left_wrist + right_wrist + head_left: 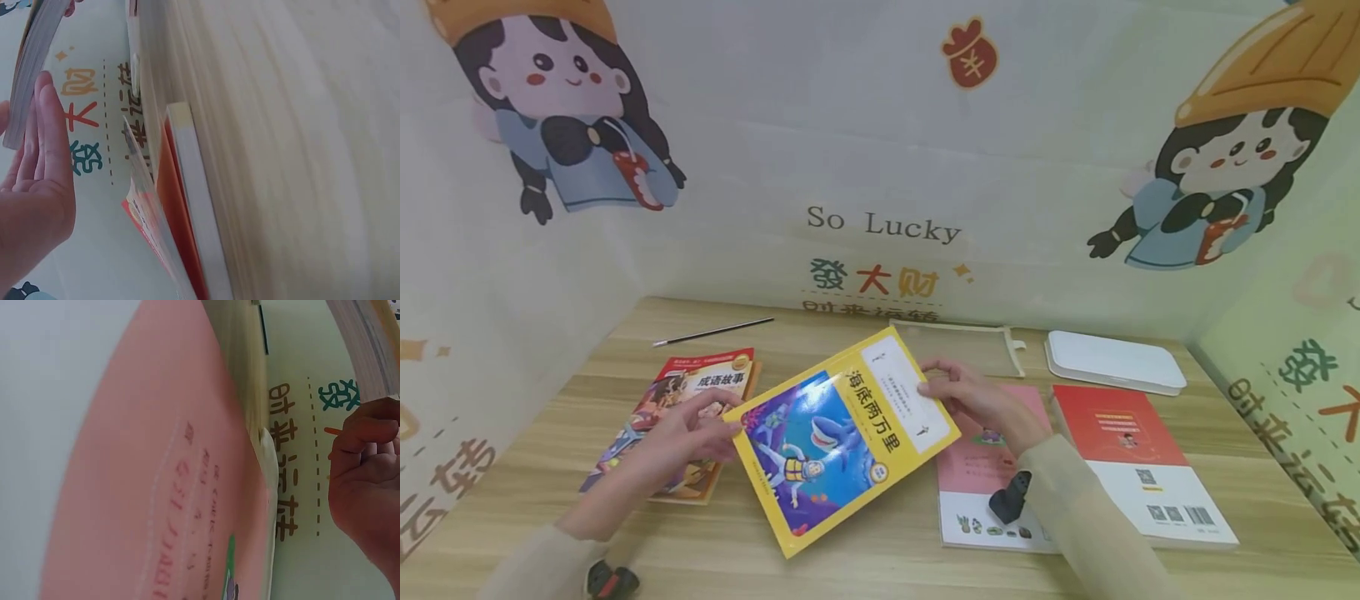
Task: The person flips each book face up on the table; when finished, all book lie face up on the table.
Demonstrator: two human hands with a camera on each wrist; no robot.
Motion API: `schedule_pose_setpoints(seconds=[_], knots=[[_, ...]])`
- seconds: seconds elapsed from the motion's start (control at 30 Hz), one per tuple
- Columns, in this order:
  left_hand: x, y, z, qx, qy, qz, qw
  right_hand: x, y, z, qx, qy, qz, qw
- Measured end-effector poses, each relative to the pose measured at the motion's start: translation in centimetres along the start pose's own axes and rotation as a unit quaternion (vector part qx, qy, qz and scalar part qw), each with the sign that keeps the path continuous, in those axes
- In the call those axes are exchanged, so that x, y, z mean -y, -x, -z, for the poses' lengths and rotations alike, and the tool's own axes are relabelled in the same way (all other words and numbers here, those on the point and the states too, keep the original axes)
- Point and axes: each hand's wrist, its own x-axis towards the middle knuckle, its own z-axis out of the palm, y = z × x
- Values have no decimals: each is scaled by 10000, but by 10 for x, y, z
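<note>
From my remote seat, the head view puts the yellow book [816, 454] mid-frame, a little below centre, tilted and lifted off the table [880, 575], between the two hands. What matters most to me is its lie: the long axis slants from the lower left up to the upper right, with a hand at each short end. The left hand [681, 437] pinches the left corner; in the left wrist view I see its thumb on one side of the pages and the fingers straight along the other. The right hand [973, 400] grips the upper-right end, thumb on the cover, and the right wrist view shows its fingers curled in at the book's edge. Neither hand is clearly nearer, as both touch the book. Under the left forearm, at the left of the frame, I have a colourful book [643, 425]; near the right hand, at right of centre, lies a pink book [962, 475], with a red-and-white book [1120, 425] just beside it. Behind, along the far edge, are a pencil [713, 332], a pouch [951, 346] and a white case [1116, 361].
</note>
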Motion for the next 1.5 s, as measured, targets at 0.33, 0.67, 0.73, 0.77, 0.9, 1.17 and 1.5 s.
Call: schedule_pose_setpoints(seconds=[0.33,0.67,0.73,0.77,0.9,1.17,1.5], knots=[[6,8,13,472,-573,-121,9972,1,-24,-7,-321,375,-183,9986],[12,11,14,802,-1273,-186,9884,-2,-53,-15,-790,1336,-815,9845],[12,11,13,817,-1444,-173,9860,-4,-58,-16,-845,1608,-905,9792],[13,11,13,828,-1523,-152,9847,-5,-60,-16,-862,1717,-914,9771],[11,12,12,881,-1673,-28,9820,-7,-67,-19,-940,2111,-832,9694],[12,11,9,888,-1706,224,9811,-3,-72,-24,-860,2554,-703,9604],[13,10,7,1035,-1513,280,9827,-5,-79,-27,-1148,2739,-899,9506]])
